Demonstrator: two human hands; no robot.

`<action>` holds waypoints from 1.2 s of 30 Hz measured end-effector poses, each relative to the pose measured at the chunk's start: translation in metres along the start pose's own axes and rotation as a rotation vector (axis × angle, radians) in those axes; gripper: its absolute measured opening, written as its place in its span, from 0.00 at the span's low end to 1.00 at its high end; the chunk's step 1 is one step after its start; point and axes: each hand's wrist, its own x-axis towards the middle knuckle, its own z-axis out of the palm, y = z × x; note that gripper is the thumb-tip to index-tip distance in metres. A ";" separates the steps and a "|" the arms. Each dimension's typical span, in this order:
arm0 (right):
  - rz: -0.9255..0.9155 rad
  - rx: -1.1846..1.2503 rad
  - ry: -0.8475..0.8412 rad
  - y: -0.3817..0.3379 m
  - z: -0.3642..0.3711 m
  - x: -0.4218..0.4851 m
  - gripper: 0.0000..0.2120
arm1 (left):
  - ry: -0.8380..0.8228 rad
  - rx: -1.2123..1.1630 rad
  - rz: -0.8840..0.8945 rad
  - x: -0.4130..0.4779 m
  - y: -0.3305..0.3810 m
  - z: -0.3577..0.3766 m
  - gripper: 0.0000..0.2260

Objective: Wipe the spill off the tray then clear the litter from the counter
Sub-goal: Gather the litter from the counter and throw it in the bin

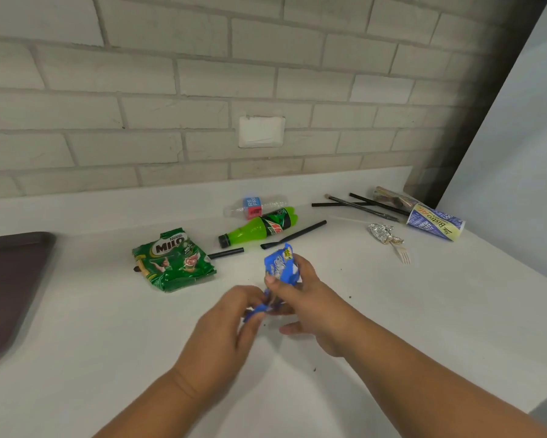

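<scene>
"Nestlé MILO" on the green pouch (173,260) — "Bistro" on the paper cup (436,223) — "RE" on the clear bottle's label (252,207).

The white table (392,311) bears a dark brown plastic tray (10,279) at its left edge. The green foil Milo pouch (174,260) has white lettering on brown. The bright green plastic bottle (259,227) has a black cap. The clear plastic bottle (253,206) wears a blue and red label. The blue plastic snack wrapper (281,263) shows white print and a yellow spot. Toward the right edge lie black plastic straws (292,235), crumpled silver foil (381,233), a white plastic fork (403,252) and a blue and pale yellow printed paper cup (435,222).
</scene>
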 end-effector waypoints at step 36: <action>0.110 -0.147 0.459 0.055 -0.107 -0.052 0.15 | 0.428 -0.238 -0.983 0.066 -0.109 -0.087 0.25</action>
